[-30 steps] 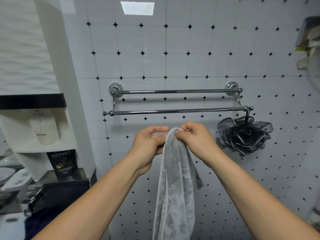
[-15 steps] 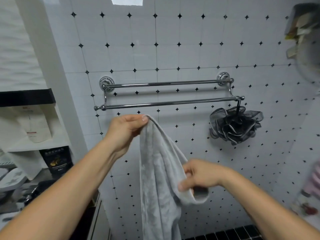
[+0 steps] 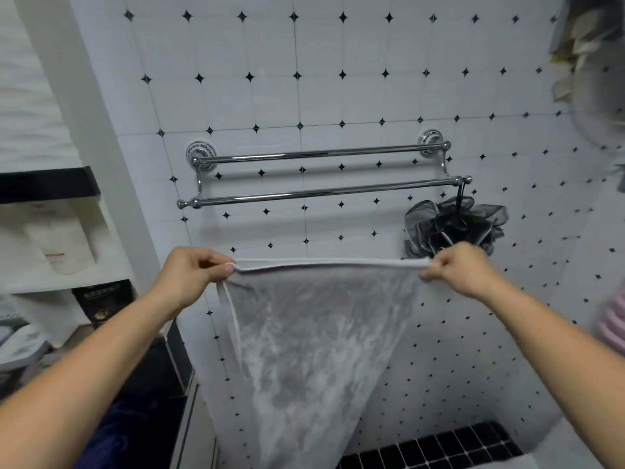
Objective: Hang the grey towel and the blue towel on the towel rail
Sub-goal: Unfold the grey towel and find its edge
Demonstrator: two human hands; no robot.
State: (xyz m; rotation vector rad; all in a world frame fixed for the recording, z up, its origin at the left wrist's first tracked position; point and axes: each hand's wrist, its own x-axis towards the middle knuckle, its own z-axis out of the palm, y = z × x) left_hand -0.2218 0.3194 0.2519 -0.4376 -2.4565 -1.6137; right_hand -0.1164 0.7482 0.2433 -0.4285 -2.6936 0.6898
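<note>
Head view: left hand (image 3: 192, 275), right hand (image 3: 463, 269) fingers (image 3: 429, 274) pinch grey towel's (image 3: 314, 333) corners.

The grey towel (image 3: 304, 333) I watched was soft cloth, its nap fluffy and matt, with a smoother stitched hem along the top edge. The towel rail (image 3: 324, 192) was polished metal, chrome-bright and mirror-smooth, on patterned round mounts. Behind it the wall tiles (image 3: 338, 45) looked glazed and glossy white, set with small black diamond insets. The bath puff (image 3: 449, 228) was sheer dark mesh gathered in ruffles, paler along its edges. A white wall panel (image 3: 30, 96) showed a matt rippled relief, and the black floor tiles (image 3: 439, 448) looked smooth.
</note>
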